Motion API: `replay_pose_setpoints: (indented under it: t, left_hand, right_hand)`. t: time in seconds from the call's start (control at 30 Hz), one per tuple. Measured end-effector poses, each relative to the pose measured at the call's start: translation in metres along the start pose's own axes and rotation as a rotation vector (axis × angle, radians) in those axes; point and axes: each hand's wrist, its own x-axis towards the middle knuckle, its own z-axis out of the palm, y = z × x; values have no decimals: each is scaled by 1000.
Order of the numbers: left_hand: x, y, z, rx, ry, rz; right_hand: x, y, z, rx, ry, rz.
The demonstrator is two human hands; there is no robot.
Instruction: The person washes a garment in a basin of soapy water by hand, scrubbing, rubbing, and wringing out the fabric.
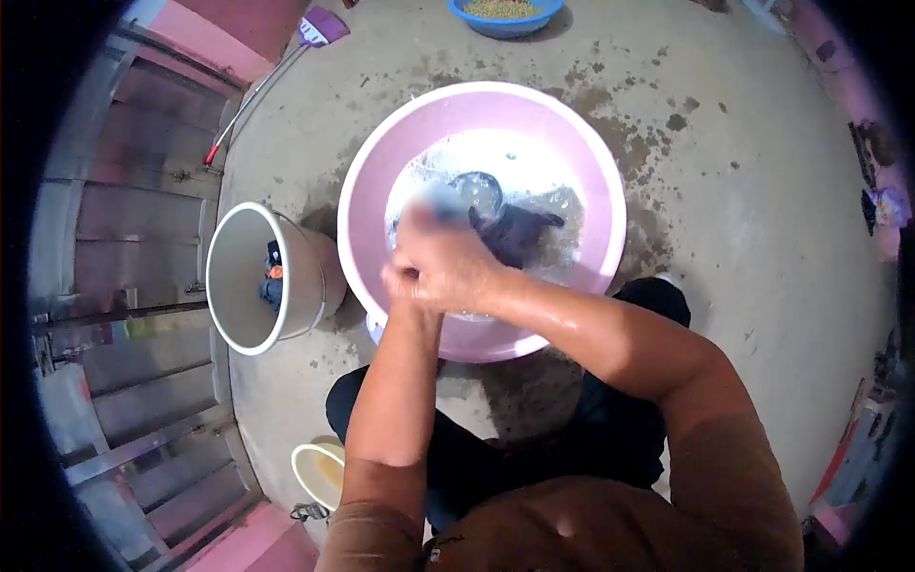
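Leaning over a pink basin (356,224), a person holds left hand (400,276) and right hand (456,259) together above its left side; the fingers look curled, but overlap and blur hide how tightly, and what they grip cannot be told. Dark cloth (519,236) lies in sudsy water (534,157) to the right. Rubbing or squeezing appears the step in hand; the next move likely calls for a firm, wet grip. Marks on the brown shirt (543,534) are unreadable.
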Motion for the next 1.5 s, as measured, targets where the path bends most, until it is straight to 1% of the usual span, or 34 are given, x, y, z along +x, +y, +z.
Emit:
replay_pose_setpoints:
  t: [0.03, 0.07, 0.1, 0.13, 0.2, 0.23, 0.27, 0.3, 0.33, 0.37, 0.4, 0.47, 0.53, 0.57, 0.63, 0.67, 0.73, 0.77, 0.8, 0.83, 0.9, 1.0, 1.03, 1.07, 1.1, 1.17, 1.2, 1.27, 1.3, 1.33, 1.4, 1.43, 1.47, 1.5]
  left_hand:
    - [-4, -2, 9, 22, 2, -18]
    - [-2, -5, 20, -78, 55, -200]
    - [3, -8, 26, -183, 115, -369]
    - [15, -17, 6, -153, -8, -396]
    - [-10, 13, 47, -175, 53, -470]
    - [-16, 18, 55, -196, 103, -357]
    - [-11, 11, 48, -190, 105, -359]
    - [-3, 3, 37, -7, 186, -199]
    - [2, -4, 24, 178, 263, -36]
    - [-5, 5, 31, 192, 264, -44]
    - [-16, 23, 49, 52, 155, -259]
    - [-28, 34, 62, -102, -65, -608]
    - [-34, 37, 62, 347, -306, -529]
    - [-38, 44, 61, 717, -337, -483]
    - [-32, 45, 38, 908, -407, -414]
    - [-31, 48, 33, 925, -443, -362]
    - [-34, 61, 41, 625, -309, -262]
    - [-27, 65, 34, 486, -309, -295]
    - [-22, 63, 27, 332, -180, -329]
    - [-17, 61, 21, 153, -121, -379]
    - [-11, 57, 23, -98, 46, -484]
    - [9, 37, 21, -85, 178, -529]
    - [13, 31, 24, -63, 246, -542]
    - [12, 27, 32, -100, 325, -460]
    - [10, 21, 28, -103, 322, -466]
    - [3, 2, 3, -154, -326, -162]
    - [-3, 5, 13, -144, -310, -178]
    - [-16, 12, 57, -123, 168, -548]
    - [-24, 4, 62, -123, 69, -547]
    - [-26, 6, 64, -132, 140, -471]
    - [-22, 28, 67, -83, 113, -472]
    - [4, 15, 30, -44, 122, -324]
    - [51, -20, -54, -241, -453, -363]
    - [41, -11, -40, -279, -407, -390]
  right_hand:
    - [11, 5, -13, 90, -133, 211]
    - [28, 20, -21, -253, -274, 261]
    - [32, 49, -21, -129, -109, 340]
    - [28, 69, -18, -5, 62, 415]
    - [23, 62, -11, -189, 119, 228]
    - [18, 42, -12, -118, 75, 147]
    - [13, 19, -11, -42, 36, 71]
    - [7, 3, 8, -280, -29, 27]
    - [2, 6, 11, -248, 108, -52]
    - [6, 14, 5, -68, 124, 63]
    - [13, 29, -7, 104, 147, 171]
    - [24, 70, -38, -159, 99, 283]
    - [33, 99, -36, -26, 145, 561]
    - [34, 101, -43, -32, 156, 567]
    - [37, 98, -55, 215, -113, 563]
    - [34, 100, -58, 219, -111, 558]
    - [15, 107, -69, 322, -555, 357]
    - [4, 111, -80, 217, -741, 393]
    - [-2, 113, -88, 107, -920, 428]
    - [-3, 113, -87, 111, -914, 419]
    - [1, 111, -85, 162, -500, 598]
    - [17, 107, -47, 796, 92, 671]
    - [18, 97, -35, 820, 138, 658]
    - [17, 71, -26, 544, 172, 467]
    - [21, 69, -31, 537, 173, 470]
    - [22, 74, -31, 233, 109, 427]
    - [18, 75, -27, 96, 78, 416]
    - [15, 78, -23, -180, 12, 379]
    - [18, 90, -30, -220, 4, 529]
    - [14, 89, -22, -284, 59, 410]
    - [17, 63, -12, -38, 200, 394]
    - [12, 41, -8, 92, 173, 289]
    - [9, 15, -10, 243, 99, 254]
    - [10, 19, -9, 199, 103, 277]
